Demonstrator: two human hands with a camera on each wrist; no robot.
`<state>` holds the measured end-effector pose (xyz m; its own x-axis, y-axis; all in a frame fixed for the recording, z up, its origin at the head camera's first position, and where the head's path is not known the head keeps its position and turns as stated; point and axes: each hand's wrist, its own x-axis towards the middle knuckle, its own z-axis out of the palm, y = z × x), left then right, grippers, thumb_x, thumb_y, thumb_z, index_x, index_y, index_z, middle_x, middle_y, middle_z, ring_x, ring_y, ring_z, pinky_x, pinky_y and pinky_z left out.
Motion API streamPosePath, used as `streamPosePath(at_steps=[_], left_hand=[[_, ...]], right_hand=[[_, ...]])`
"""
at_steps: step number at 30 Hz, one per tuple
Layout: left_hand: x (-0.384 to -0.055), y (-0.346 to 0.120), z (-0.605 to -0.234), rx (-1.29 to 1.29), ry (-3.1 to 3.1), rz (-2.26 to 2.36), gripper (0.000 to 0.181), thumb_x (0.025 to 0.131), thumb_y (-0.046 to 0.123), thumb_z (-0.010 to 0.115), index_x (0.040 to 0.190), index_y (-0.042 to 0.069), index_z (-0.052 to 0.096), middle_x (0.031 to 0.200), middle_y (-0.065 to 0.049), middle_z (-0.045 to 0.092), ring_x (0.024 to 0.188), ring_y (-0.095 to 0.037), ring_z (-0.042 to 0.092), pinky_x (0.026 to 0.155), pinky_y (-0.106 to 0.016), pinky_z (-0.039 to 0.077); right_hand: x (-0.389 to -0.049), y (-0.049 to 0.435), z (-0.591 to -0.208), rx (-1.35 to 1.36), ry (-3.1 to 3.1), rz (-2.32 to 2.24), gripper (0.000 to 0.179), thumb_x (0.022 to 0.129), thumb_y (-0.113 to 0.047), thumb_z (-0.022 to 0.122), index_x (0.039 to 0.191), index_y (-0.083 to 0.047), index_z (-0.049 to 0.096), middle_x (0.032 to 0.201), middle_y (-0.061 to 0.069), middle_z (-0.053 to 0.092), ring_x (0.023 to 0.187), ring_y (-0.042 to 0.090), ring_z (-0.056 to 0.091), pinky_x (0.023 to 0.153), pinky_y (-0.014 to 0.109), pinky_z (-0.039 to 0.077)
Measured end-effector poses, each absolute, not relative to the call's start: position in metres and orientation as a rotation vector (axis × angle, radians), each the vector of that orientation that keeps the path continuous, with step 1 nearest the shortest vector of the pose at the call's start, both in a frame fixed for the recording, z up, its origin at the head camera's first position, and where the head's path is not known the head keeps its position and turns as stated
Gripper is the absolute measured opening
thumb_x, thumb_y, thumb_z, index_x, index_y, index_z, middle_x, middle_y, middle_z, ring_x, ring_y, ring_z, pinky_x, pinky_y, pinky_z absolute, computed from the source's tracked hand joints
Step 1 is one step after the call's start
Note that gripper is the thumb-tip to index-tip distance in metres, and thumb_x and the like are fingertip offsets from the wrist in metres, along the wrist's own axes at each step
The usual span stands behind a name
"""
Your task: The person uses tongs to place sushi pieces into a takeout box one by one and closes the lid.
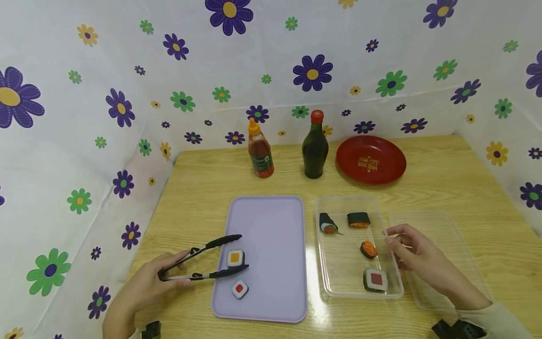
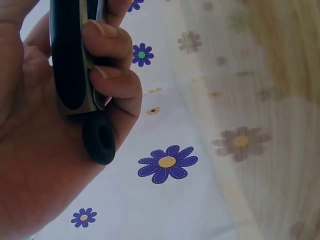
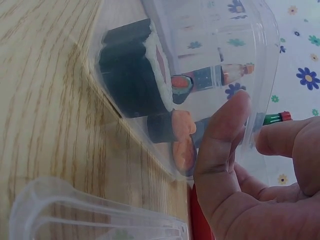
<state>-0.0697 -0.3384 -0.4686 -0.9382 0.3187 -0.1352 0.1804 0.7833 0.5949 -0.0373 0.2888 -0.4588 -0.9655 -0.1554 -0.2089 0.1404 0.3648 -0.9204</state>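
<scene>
My left hand point(image 1: 141, 285) grips a pair of black-tipped metal tongs point(image 1: 224, 240), their arms spread over the lilac tray point(image 1: 271, 245). A sushi roll with a yellow centre point(image 1: 235, 258) lies between the tong tips. Nearer me on the tray is a smaller roll with a red centre point(image 1: 240, 289). My right hand point(image 1: 417, 254) pinches the right rim of a clear plastic container point(image 1: 343, 268). Inside are a hand roll point(image 1: 328, 223), a nori-wrapped piece point(image 1: 358, 220), an orange-topped piece point(image 1: 369, 249) and a large square roll point(image 1: 375, 280). The left wrist view shows the tongs' handle point(image 2: 70, 55) against my palm.
A clear lid point(image 1: 440, 235) lies right of the container, partly under my right forearm. Behind stand a sauce bottle with a yellow cap point(image 1: 260, 153), a dark green bottle with a red cap point(image 1: 315, 150) and a red plate point(image 1: 389, 162). Flowered cloth point(image 1: 262, 56) surrounds the table.
</scene>
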Motion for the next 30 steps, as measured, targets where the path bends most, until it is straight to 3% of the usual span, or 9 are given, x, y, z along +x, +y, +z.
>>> streamPosePath(at_steps=[8, 18, 30], left_hand=[[-0.069, -0.337, -0.467, 0.341, 2.786, 0.818, 0.063, 0.087, 0.051, 0.082, 0.144, 0.03, 0.066, 0.102, 0.016, 0.071, 0.094, -0.008, 0.061, 0.081, -0.024, 0.048], [-0.067, -0.328, -0.469, 0.372, 2.823, 0.907, 0.055, 0.088, 0.045, 0.083, 0.14, 0.032, 0.069, 0.095, 0.017, 0.068, 0.084, -0.004, 0.055, 0.072, -0.022, 0.043], [-0.086, -0.268, -0.448, 0.864, 2.854, 1.022, 0.051, 0.09, 0.033, 0.084, 0.138, 0.032, 0.07, 0.094, 0.018, 0.063, 0.067, 0.001, 0.044, 0.06, -0.019, 0.041]], right_hand=[[-0.037, 0.289, -0.46, -0.016, 2.359, -1.643, 0.039, 0.114, -0.023, 0.048, 0.142, 0.004, 0.042, 0.096, 0.004, 0.06, 0.071, 0.016, 0.059, 0.062, 0.033, 0.057], [-0.038, 0.29, -0.461, -0.034, 2.36, -1.648, 0.039, 0.114, -0.022, 0.048, 0.142, 0.004, 0.041, 0.098, 0.002, 0.061, 0.071, 0.015, 0.061, 0.061, 0.033, 0.058], [-0.038, 0.29, -0.462, -0.046, 2.381, -1.655, 0.036, 0.113, -0.02, 0.048, 0.139, 0.004, 0.043, 0.097, 0.001, 0.062, 0.073, 0.014, 0.06, 0.062, 0.033, 0.058]])
